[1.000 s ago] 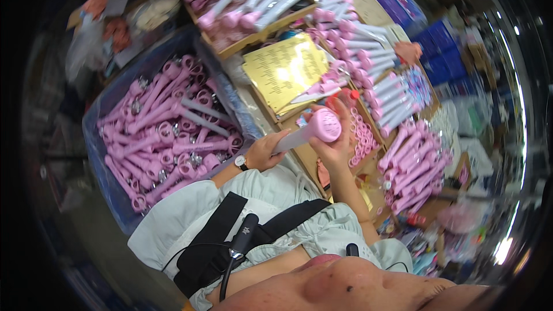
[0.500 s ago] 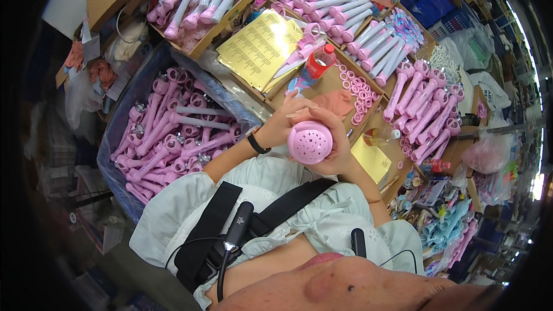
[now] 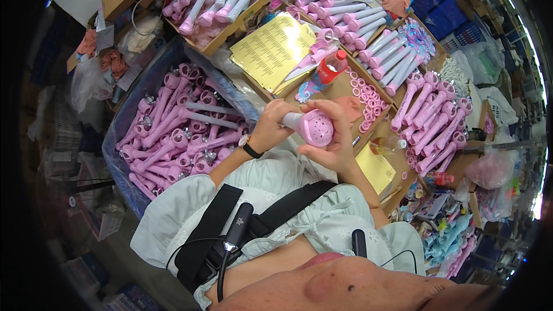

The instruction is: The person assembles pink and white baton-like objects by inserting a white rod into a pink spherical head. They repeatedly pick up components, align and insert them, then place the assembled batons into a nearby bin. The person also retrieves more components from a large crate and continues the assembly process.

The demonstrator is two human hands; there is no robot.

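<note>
Before my chest I hold a toy wand [image 3: 316, 128] with a pink domed head pierced by small star-like holes and a pale tube. My left hand [image 3: 271, 127] is closed round the tube end. The right hand [image 3: 339, 138] curls its fingers and thumb about the pink head. Just beyond my hands are a red-labelled bottle [image 3: 330, 69], a blue-and-pink patterned piece [image 3: 307, 90] and an orange cloth [image 3: 348, 107]. Many small pink rings [image 3: 368, 101] lie in a shallow cardboard box to their right.
A blue-lined bin [image 3: 109, 152] at left holds many pink wand handles [image 3: 173, 121]. White-tubed wands [image 3: 351, 8] fill boxes at the back. More pink handles [image 3: 432, 112] are stacked at right. Yellow printed sheets [image 3: 273, 52] lie behind my hands, near a clear bottle [image 3: 387, 145].
The wand has tilted, so its head points less straight up at me and its pale tube now shows. My left hand has slid down along the tube, away from the right hand.
</note>
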